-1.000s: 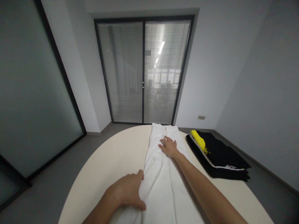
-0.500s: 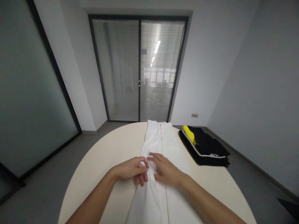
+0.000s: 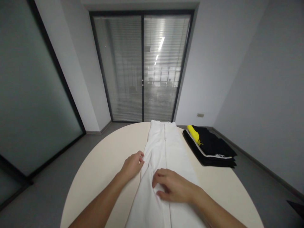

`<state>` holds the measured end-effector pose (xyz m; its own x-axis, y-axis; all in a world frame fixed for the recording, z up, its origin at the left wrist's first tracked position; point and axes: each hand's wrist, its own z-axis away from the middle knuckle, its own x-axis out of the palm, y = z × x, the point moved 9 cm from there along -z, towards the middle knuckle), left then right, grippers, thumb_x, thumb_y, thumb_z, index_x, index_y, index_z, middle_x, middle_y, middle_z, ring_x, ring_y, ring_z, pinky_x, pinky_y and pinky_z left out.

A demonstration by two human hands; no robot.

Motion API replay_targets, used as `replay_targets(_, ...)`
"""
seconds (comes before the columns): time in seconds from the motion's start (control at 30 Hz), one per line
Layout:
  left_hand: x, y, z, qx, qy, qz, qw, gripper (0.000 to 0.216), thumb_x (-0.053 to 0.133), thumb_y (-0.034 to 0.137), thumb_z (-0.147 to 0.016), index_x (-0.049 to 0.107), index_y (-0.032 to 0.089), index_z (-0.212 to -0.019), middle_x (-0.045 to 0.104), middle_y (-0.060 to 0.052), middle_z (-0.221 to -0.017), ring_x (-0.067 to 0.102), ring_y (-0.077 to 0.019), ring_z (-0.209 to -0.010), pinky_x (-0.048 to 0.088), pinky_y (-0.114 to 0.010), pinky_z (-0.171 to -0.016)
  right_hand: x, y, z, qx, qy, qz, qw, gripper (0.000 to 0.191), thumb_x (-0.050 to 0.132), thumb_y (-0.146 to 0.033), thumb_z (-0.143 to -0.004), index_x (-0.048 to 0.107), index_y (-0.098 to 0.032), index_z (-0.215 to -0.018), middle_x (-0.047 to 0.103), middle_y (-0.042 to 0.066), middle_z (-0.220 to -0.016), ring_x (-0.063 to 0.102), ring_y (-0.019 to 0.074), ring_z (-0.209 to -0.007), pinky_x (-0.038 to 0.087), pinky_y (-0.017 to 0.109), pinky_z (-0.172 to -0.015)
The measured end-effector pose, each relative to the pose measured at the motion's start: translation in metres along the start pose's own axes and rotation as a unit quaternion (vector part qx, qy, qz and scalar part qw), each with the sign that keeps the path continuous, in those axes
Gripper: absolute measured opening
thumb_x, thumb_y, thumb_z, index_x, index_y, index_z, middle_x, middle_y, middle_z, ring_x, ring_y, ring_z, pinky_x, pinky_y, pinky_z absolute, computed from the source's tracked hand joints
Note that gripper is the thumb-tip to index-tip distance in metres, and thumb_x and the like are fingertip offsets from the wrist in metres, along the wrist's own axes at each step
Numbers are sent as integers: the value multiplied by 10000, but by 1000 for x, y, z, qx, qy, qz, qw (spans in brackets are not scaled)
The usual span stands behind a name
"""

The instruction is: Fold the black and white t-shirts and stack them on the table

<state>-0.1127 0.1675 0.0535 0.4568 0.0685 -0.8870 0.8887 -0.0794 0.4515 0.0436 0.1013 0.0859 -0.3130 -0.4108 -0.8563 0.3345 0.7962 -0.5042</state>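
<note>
White trousers lie lengthwise on the round cream table, with the waist end at the far edge and a long line down the middle. At their left edge, my left hand has its fingers curled together, pinching the cloth. My right hand rests over the middle of the trousers, fingers bent and thumb apart from them, with no cloth gripped that I can see. Soft creases run through the fabric between both hands.
On the table's right side sits a stack of folded black clothes, a rolled yellow piece with fringe on top. Beyond the table are a glass door with blinds and grey walls.
My left hand has moved up and left to the trousers' edge and closed there. My right hand has come down closer to me, its fingers more bent.
</note>
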Motion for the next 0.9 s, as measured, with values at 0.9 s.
replay_targets(0.9, 3, -9, -5, -23, 25, 38, 999, 161, 602, 253, -879, 578, 238, -1038, 697, 12, -879, 653, -168, -822, 408, -245, -703, 22, 33, 5, 255, 67, -62, 963, 310, 570, -129, -702, 631, -231, -989, 700, -22, -741, 606, 143, -638, 385, 231, -622)
